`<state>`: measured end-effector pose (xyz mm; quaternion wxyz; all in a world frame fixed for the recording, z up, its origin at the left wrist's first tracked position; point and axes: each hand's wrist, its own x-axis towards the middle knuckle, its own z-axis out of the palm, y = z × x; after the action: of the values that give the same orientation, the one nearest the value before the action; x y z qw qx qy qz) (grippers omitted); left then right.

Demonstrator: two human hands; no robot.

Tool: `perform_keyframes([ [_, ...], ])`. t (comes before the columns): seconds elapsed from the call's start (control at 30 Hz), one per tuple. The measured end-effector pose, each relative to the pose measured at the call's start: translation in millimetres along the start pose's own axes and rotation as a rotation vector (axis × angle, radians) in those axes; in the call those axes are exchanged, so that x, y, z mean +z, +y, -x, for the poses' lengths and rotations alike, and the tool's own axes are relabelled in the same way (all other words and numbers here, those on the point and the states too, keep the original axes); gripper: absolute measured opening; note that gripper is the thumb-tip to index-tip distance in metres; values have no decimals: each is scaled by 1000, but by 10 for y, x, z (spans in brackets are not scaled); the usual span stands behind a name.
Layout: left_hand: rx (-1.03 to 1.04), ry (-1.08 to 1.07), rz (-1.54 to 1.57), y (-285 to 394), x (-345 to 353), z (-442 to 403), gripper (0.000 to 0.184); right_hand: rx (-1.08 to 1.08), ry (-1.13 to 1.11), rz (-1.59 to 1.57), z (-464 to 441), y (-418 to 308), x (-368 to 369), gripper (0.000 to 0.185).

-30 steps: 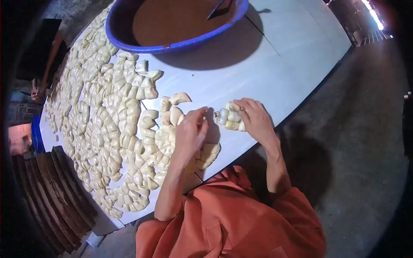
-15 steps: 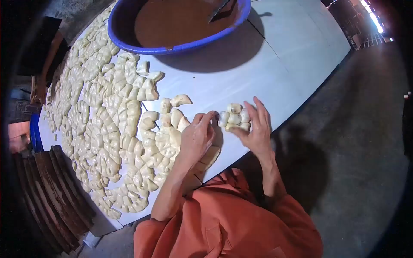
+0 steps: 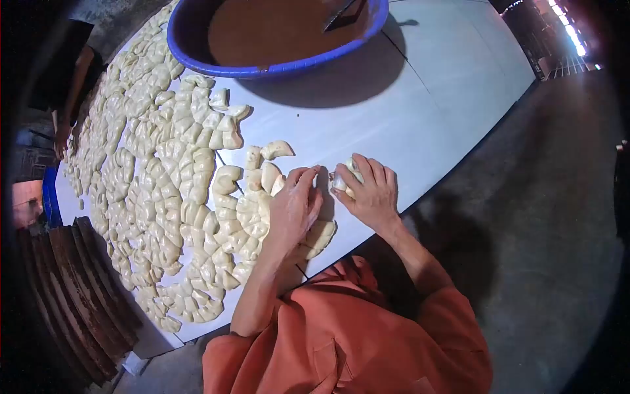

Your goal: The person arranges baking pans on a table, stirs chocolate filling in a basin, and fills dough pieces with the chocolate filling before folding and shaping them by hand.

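Beside the near edge of the table, my right hand (image 3: 372,194) curls over a small cluster of pale dough-like pieces (image 3: 346,176), its fingers wrapped round them from the right and covering most of the cluster. Just to the left, my left hand (image 3: 294,207) hovers low over the tabletop with fingers loosely bent and thumb apart; nothing shows in it. More pale, glossy segmented pieces (image 3: 249,213) lie close to its left side, some partly hidden behind it. A broad spread of the same pieces (image 3: 151,157) covers the table's left part.
A blue basin (image 3: 289,67) of brown liquid, with a dark-handled tool (image 3: 338,16) in it, stands at the table's far side. Curved brown slats (image 3: 82,295) are stacked at lower left. Another person's arm (image 3: 73,98) reaches in at the upper left.
My right hand has moved left and closed over the cluster, which was more exposed half a second ago. My left hand has drawn slightly away from it. The other person's arm has shifted.
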<state>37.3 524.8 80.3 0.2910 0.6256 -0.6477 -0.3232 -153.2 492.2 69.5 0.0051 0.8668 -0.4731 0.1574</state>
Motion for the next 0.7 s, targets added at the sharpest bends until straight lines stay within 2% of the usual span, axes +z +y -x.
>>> perform_keyframes([
  [0.1,29,16,1,21,-12,11,39,-4,-20,11,-41,58,23,36],
  [0.13,24,9,2,19,-19,15,39,-16,43,-31,-79,93,18,27],
  [0.17,16,4,3,24,-34,16,39,-23,47,-31,-112,132,22,27],
  [0.23,-10,-8,27,67,-101,23,39,196,77,-388,-163,217,44,19],
  [0.27,5,-5,19,75,-111,30,39,521,-86,-711,-222,234,-63,29],
  [0.3,22,-5,13,81,-109,33,39,736,-198,-1062,-224,397,56,35],
  [0.37,78,39,-59,41,-4,40,40,810,-53,-1813,-147,555,15,37],
  [0.4,135,65,-146,40,47,31,42,810,-49,-1808,-166,554,-35,37],
  [0.43,191,91,-233,61,95,26,44,850,-56,-1931,-181,539,-71,40],
  [0.47,164,73,-302,153,145,37,51,890,-63,-2053,-179,533,-91,43],
  [0.57,153,4,-417,286,228,34,58,952,-42,-2118,-116,513,-62,42],
  [0.6,167,4,-455,311,244,58,60,901,-32,-2144,-103,494,-72,43],
  [0.7,254,-73,-417,343,99,81,50,947,-31,-2197,-63,474,-90,43],
])
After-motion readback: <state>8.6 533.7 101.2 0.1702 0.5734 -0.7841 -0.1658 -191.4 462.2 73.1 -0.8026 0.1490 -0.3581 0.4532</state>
